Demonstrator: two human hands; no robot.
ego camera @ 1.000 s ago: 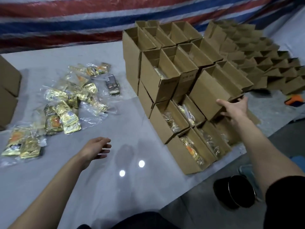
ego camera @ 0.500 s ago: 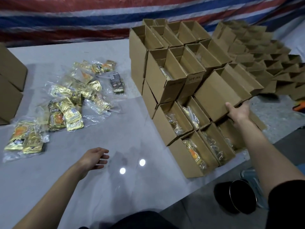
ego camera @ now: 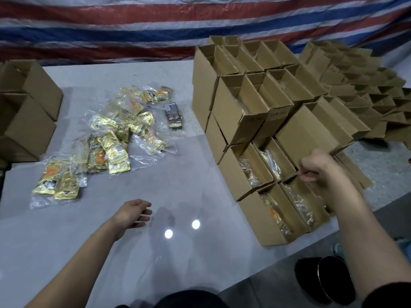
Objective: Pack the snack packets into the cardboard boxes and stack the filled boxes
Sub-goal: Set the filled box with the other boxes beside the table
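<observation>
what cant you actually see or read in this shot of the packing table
Head view, right hand: its curled fingers hide whether it grips anything.
Head view, upper cardboard boxes: their walls hide most of the insides.
Head view, handwriting on a box front: too small and blurred to read.
Head view, boxes at left: cut off by the frame edge.

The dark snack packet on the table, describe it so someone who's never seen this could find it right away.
On the grey table, look at the pile of snack packets left of the stacked cardboard boxes. At the pile's right edge, nearest the boxes, lies the dark packet. Every other packet is gold; this one is brown-black.
</observation>
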